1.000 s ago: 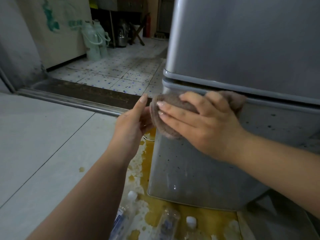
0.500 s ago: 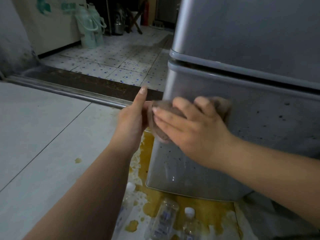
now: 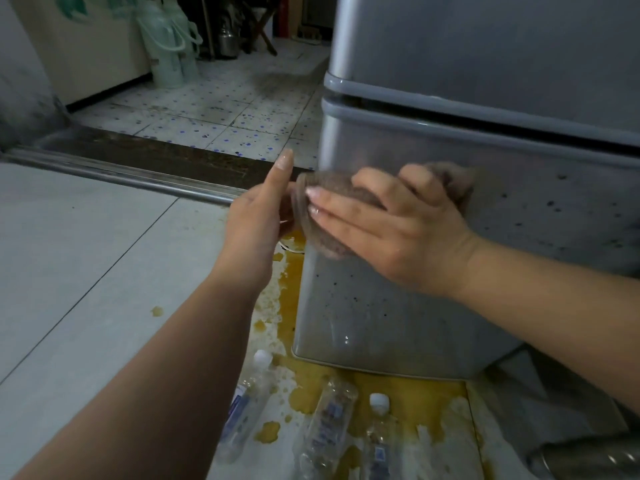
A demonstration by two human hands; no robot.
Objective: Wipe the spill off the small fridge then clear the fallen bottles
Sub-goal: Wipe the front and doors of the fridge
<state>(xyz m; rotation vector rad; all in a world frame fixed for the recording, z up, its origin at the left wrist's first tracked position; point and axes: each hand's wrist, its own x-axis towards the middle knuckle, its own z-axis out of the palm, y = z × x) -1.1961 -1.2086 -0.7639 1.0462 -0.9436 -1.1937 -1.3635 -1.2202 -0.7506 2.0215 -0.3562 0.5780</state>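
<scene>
Fridge corner, cloth under right hand

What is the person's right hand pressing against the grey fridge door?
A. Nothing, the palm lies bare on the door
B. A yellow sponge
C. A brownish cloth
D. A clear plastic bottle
C: the right hand lies flat over a brownish cloth held against the lower door of the fridge, while the clear bottles lie on the floor in the yellow spill.

text: none legible | bottles: blue labels, print too blurred to read
</scene>
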